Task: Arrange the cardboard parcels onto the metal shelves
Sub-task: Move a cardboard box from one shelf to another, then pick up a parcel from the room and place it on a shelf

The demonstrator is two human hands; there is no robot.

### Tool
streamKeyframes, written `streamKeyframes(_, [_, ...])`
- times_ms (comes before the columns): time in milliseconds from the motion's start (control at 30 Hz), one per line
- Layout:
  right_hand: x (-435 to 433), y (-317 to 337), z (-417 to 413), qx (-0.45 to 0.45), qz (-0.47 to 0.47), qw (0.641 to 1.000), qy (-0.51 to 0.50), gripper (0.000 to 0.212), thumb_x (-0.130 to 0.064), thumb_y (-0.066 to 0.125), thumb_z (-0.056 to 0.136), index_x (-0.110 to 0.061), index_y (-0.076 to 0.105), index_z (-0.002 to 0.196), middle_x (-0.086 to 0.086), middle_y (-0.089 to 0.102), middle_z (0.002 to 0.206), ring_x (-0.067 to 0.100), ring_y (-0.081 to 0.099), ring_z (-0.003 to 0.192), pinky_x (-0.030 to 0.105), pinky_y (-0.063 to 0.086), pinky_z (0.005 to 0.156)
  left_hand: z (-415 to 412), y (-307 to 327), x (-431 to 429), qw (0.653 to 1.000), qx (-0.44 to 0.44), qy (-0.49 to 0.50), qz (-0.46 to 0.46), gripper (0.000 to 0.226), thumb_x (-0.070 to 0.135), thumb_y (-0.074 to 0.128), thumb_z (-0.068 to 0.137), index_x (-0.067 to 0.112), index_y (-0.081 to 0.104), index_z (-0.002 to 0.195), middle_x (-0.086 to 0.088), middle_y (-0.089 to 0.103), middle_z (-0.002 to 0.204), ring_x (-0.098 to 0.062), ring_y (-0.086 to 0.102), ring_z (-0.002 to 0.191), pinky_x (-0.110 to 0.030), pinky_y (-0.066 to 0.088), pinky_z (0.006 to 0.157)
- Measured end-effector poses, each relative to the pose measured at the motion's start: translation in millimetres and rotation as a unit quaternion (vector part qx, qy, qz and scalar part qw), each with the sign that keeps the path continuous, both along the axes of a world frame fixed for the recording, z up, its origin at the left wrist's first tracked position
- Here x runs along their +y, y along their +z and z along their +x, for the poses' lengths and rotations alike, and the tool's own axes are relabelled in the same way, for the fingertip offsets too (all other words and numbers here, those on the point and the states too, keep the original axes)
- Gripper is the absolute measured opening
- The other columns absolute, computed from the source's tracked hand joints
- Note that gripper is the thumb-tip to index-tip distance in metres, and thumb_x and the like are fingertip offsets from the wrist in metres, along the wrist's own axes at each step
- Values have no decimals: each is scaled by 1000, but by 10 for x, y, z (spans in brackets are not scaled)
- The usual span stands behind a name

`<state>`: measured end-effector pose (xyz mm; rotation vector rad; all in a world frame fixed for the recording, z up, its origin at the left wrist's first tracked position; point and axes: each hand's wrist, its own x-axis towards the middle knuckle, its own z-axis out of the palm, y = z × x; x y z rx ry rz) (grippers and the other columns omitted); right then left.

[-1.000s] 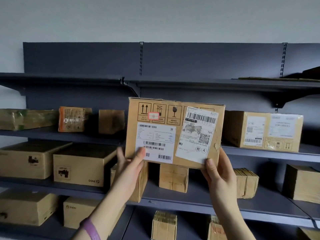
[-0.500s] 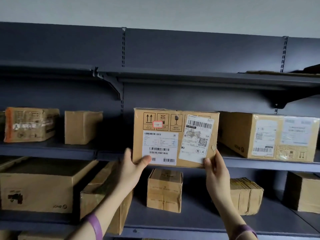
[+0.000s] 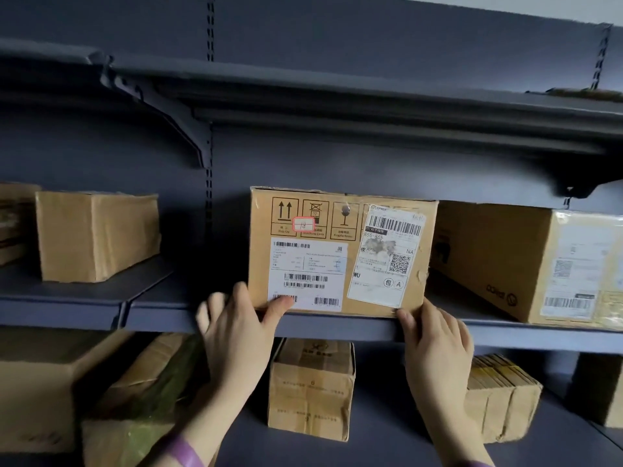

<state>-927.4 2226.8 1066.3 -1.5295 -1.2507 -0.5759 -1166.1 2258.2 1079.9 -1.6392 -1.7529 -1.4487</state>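
- The parcel point(image 3: 340, 251) sits at the near edge of the middle shelf point(image 3: 151, 318), just left of a big box point(image 3: 499, 257).
- The left hand point(image 3: 236, 335) has a grip on its bottom left corner, and the right hand point(image 3: 435, 345) on the bottom right.
- If the hands let go now, it might tip off, as it looks barely pushed in.
- A second ago it was up in the air, in front of the shelf.
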Motion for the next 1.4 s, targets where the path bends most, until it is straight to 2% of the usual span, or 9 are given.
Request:
streamKeyframes(233, [15, 3, -105, 120, 26, 986, 113, 56, -28, 60, 94, -3, 43, 141, 14, 61, 124, 34, 52, 117, 44, 34, 106, 22, -26, -59, 997, -43, -37, -49, 68, 70, 51, 77, 9, 55, 105, -10, 67, 100, -31, 47, 104, -42, 30, 97])
streamKeyframes(333, [-140, -8, -187, 147, 108, 976, 120, 58, -12, 68, 87, 0, 43, 139, 21, 52, 134, 36, 44, 127, 35, 28, 107, -107, -6, -124, 972, -145, -179, -51, 71, 49, 68, 80, 13, 43, 136, -7, 57, 132, -24, 46, 121, -38, 36, 103])
streamKeyframes(400, [-279, 7, -311, 105, 148, 974, 138, 46, -9, 66, 86, -1, 51, 130, 18, 55, 129, 31, 47, 122, 26, 28, 105, -214, 76, -220, 932, -239, -269, -45, 72, 38, 68, 85, 19, 32, 144, 2, 48, 143, -8, 43, 125, -21, 36, 97])
streamKeyframes(533, [-412, 114, -715, 86, 116, 944, 297, 37, -14, 61, 91, -15, 52, 127, -5, 53, 124, 6, 49, 119, 12, 33, 103, -385, 166, -387, 920, -267, -286, -17, 55, 33, 62, 90, 25, 39, 139, 16, 52, 134, 1, 45, 122, -5, 33, 79])
streamKeyframes(700, [-363, 273, -1345, 64, 70, 907, 411, 38, -16, 58, 95, -39, 47, 123, -26, 50, 121, -5, 47, 119, 9, 35, 99, -788, 254, -464, 933, -240, -268, 0, 44, 29, 60, 92, 25, 48, 135, 24, 52, 125, 3, 45, 121, -11, 31, 93])
streamKeyframes(867, [-148, 344, -1989, 31, 52, 893, 447, 32, -17, 57, 95, -28, 51, 124, -14, 55, 120, 3, 52, 117, 22, 42, 100, -1427, 296, -414, 939, -259, -224, 22, 38, 24, 60, 93, 22, 52, 130, 11, 56, 128, -2, 47, 119, -5, 33, 86])
streamKeyframes(1133, [376, 465, -3285, 15, -16, 891, 454, 37, -19, 60, 95, -19, 52, 131, -13, 52, 123, 6, 51, 120, 23, 40, 103, -2726, 425, 44, 954, -230, -187, 52, 41, 18, 63, 90, 15, 52, 130, 4, 54, 131, -12, 49, 122, -31, 42, 101])
streamKeyframes(1267, [692, 665, -3854, 40, -73, 896, 437, 50, -32, 59, 95, -16, 45, 141, -2, 55, 136, 14, 51, 126, 32, 42, 106, -3247, 556, 445, 945, -218, -243, 2, 49, 28, 63, 91, 23, 47, 137, 6, 49, 139, -9, 48, 119, -20, 39, 92])
streamKeyframes(1400, [912, 834, -4208, 94, -138, 882, 441, 54, -41, 58, 94, -23, 40, 142, -4, 60, 130, 14, 58, 118, 30, 49, 96, -3476, 682, 759, 931, -202, -287, -103, 61, 43, 61, 89, 24, 41, 144, 7, 48, 141, -16, 47, 128, -32, 41, 102])
